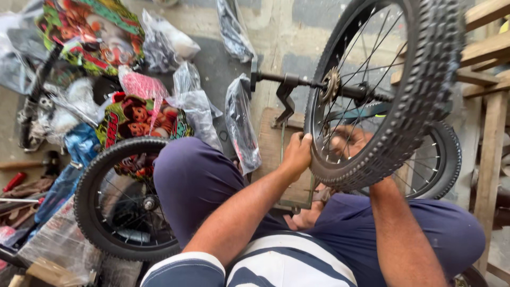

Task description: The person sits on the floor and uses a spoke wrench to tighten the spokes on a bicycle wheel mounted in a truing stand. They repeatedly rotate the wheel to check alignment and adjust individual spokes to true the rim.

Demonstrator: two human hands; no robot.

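A: Packaging noted? Two printed cartoon panels in red, green and yellow: one [90, 32] top left, one [141, 119] above the small wheel.

B: Confirmed. Clear plastic bags: dark-filled bag [241, 125] centre, another [234, 29] upper centre, a crumpled one [196, 103] between; a blue wrapper [79, 143] on the left

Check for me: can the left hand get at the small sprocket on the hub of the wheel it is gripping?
Probably yes. The left hand grips the wheel's tyre on the sprocket side, and only open air lies between them; no spokes or bags block that path.
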